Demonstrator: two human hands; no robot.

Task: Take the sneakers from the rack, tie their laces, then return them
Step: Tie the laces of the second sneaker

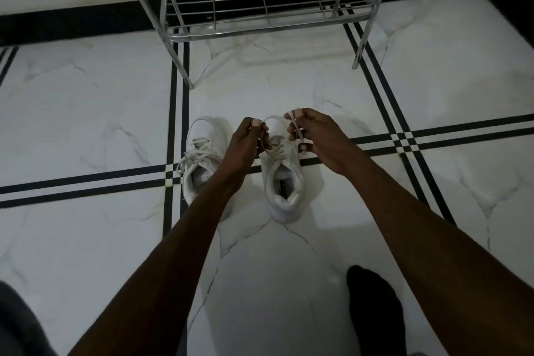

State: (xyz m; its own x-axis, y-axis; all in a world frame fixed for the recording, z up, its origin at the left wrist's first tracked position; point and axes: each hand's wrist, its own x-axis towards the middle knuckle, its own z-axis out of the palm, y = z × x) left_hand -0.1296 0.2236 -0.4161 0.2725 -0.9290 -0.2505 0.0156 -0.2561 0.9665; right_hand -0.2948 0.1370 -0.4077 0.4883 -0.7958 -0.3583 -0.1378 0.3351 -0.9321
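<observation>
Two white sneakers stand side by side on the floor, toes pointing away from me. The left sneaker [202, 162] has its laces lying in a loose bow over the tongue. Over the right sneaker [284, 185] both my hands hold its white laces [273, 118]. My left hand [245, 144] pinches one lace between thumb and fingers. My right hand [315, 136] grips the other lace, which runs across its fingers. A lace loop arches between the two hands. The metal shoe rack [260, 17] stands beyond the sneakers, its lowest shelf bare.
The floor is white marble tile [86, 113] with black stripe lines. A black skirting [72, 23] runs along the white wall behind the rack. My foot in a black sock [375, 312] rests at the lower right. Grey cloth [17, 326] shows at the bottom left.
</observation>
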